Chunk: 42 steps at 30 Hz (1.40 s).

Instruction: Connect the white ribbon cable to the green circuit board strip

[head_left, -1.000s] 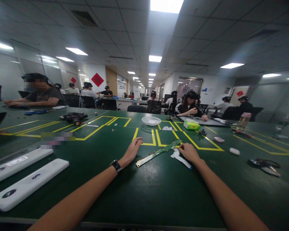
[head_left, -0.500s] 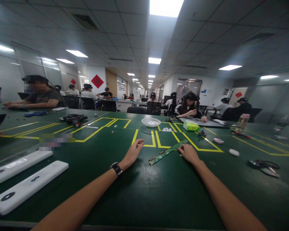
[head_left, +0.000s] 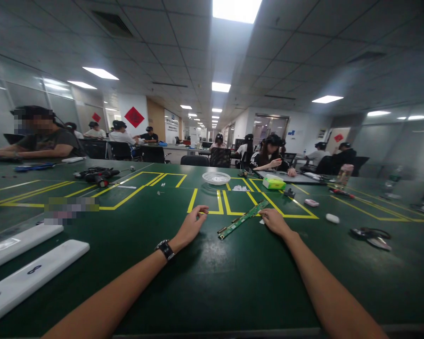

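Note:
A long narrow green circuit board (head_left: 243, 218) lies slanted on the dark green table (head_left: 219, 278) in front of me. My right hand (head_left: 274, 221) rests at the board's far right end, fingers curled and touching it. My left hand (head_left: 190, 227) lies on the table to the left of the board, apart from it, fingers loosely bent, thumb and forefinger close together; I cannot make out anything between them. A black watch (head_left: 165, 249) sits on my left wrist.
Two white bars (head_left: 31, 273) lie at the near left. A white dish (head_left: 216, 178), a green box (head_left: 274, 182), small white parts (head_left: 332, 218), black tools (head_left: 95, 174) and a cable (head_left: 371, 233) lie farther off. Several people sit at tables behind.
The circuit board has shifted right and away from me under my right hand. The white strip seen by that hand a second ago is out of sight. My left hand has barely moved.

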{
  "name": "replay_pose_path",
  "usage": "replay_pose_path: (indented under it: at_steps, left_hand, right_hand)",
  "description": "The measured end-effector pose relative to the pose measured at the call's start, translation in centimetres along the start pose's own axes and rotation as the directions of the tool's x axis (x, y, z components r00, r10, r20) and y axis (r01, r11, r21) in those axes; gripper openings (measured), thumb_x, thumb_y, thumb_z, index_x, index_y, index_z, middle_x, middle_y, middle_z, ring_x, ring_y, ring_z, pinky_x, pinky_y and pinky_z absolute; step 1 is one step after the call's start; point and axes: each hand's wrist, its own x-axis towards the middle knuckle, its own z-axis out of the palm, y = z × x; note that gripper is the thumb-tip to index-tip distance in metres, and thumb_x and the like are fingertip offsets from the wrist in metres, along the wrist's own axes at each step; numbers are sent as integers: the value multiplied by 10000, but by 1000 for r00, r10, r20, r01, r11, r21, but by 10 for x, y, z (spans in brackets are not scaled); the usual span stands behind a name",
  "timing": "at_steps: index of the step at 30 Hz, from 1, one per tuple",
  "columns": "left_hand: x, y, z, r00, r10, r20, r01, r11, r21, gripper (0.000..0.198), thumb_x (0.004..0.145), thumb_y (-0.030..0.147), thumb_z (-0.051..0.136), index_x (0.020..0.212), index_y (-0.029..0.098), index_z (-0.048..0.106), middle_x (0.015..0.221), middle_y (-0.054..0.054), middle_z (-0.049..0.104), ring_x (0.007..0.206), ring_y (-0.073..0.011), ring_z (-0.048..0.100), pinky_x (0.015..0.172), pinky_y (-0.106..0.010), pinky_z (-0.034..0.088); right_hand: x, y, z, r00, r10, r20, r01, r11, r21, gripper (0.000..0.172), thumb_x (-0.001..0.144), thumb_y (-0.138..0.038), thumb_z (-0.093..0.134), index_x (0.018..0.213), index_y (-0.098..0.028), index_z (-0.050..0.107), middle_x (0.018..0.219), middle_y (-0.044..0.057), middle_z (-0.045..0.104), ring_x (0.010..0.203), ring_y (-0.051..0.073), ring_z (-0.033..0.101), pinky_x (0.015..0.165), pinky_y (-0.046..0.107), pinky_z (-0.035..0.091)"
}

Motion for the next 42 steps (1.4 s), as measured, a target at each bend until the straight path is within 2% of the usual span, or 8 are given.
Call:
replay_pose_path:
  at_steps: [5, 12, 19, 21, 26, 34, 40, 42]
  left_hand:
    - [-3, 4, 2, 999, 48, 10, -48, 997, 56, 301, 867, 263, 454, 1124, 169, 580, 1102, -83, 628, 969, -203, 564, 916, -353, 421]
    - [-3, 5, 4, 998, 49, 27, -51, 994, 96, 291, 855, 259, 466, 1099, 163, 592, 1100, -88, 615, 967, -206, 560, 893, -347, 431]
    - [-3, -4, 8, 995, 94, 26, -97, 989, 111, 289, 862, 256, 467, 1115, 182, 584, 1117, -79, 600, 953, -202, 545, 886, -347, 431]
    - [-4, -3, 8, 994, 108, 32, -111, 986, 122, 286, 864, 248, 466, 1116, 181, 584, 1111, -80, 598, 959, -206, 538, 894, -356, 427]
    - [-5, 4, 7, 994, 100, 37, -105, 982, 158, 265, 864, 247, 470, 1091, 180, 589, 1098, -83, 599, 985, -216, 533, 919, -366, 421]
    - [-7, 1, 7, 986, 141, 88, -156, 967, 202, 264, 889, 267, 449, 1094, 178, 590, 1099, -86, 599, 1023, -224, 521, 947, -380, 403]
    - [-7, 1, 7, 987, 139, 80, -153, 965, 214, 269, 882, 253, 448, 1096, 181, 594, 1105, -89, 606, 1042, -230, 517, 958, -391, 400]
    - [-6, 2, 6, 988, 138, 67, -150, 962, 229, 271, 881, 254, 449, 1099, 182, 593, 1102, -87, 608, 1054, -232, 512, 961, -391, 395]
  right_hand:
    - [1, -19, -1, 998, 44, 34, -44, 999, -20, 383, 925, -281, 385, 1202, -228, 644, 1303, 75, 551, 1077, 251, 488, 866, 345, 384]
    - [-3, -49, -2, 992, -127, 17, 127, 992, 3, 385, 928, -299, 372, 1194, -221, 638, 1243, 89, 568, 1088, 248, 455, 874, 361, 364]
    - [-2, -41, 3, 977, 213, -34, -215, 974, -78, 411, 924, -264, 350, 1216, -168, 621, 1255, 156, 544, 1129, 315, 441, 880, 432, 375]
    - [-2, -39, 4, 985, 172, -18, -173, 984, -53, 413, 916, -271, 359, 1220, -167, 620, 1265, 150, 541, 1128, 314, 446, 879, 430, 381]
    - [-2, -39, 1, 994, -104, 35, 101, 992, 78, 400, 893, -263, 405, 1233, -244, 615, 1306, 76, 537, 1161, 258, 450, 924, 376, 361]
    - [-4, -37, -2, 999, 50, 11, -50, 999, 16, 390, 894, -257, 400, 1194, -200, 642, 1265, 105, 563, 1133, 270, 476, 910, 384, 373]
    - [-2, -43, -1, 957, -289, -4, 283, 934, 216, 407, 861, -149, 401, 1193, -174, 637, 1237, 90, 592, 1123, 191, 523, 974, 301, 366]
    - [-1, -44, -2, 959, -284, -12, 280, 934, 222, 411, 850, -131, 401, 1175, -184, 647, 1219, 80, 606, 1116, 188, 533, 966, 295, 374]
